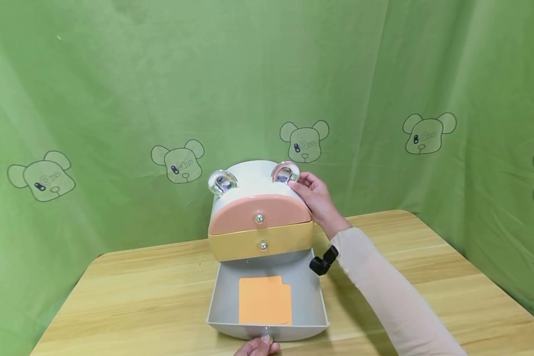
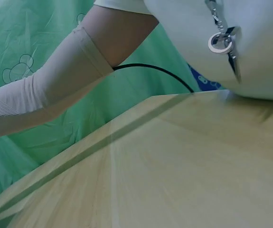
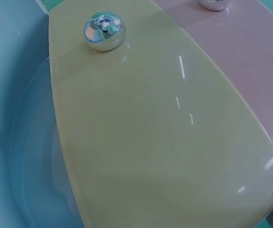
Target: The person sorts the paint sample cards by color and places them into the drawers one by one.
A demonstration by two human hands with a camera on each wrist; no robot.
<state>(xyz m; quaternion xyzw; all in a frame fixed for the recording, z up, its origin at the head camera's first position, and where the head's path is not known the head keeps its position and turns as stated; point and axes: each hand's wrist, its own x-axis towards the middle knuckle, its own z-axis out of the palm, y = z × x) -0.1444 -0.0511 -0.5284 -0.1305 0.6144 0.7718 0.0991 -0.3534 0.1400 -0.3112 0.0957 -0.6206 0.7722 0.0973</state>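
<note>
A small drawer box (image 1: 252,184) with a white rounded top and two clear ring-shaped ears stands on the table. Its pink drawer (image 1: 236,217) and yellow drawer (image 1: 236,246) are closed, each with a shiny round knob. The grey bottom drawer (image 1: 224,301) is pulled far out, with orange cards (image 1: 264,300) lying in it. My left hand (image 1: 257,347) pinches the grey drawer's knob at the front; the left wrist view does not show that hand. My right hand (image 1: 317,199) holds the box's upper right side, thumb by the right ear. The yellow front (image 3: 141,118) fills the right wrist view.
The wooden table (image 1: 133,291) reaches out on both sides of the box. A green curtain (image 1: 115,99) with bear-head prints hangs close behind it. A black strap piece (image 1: 324,260) sits at the right wrist, beside the grey drawer.
</note>
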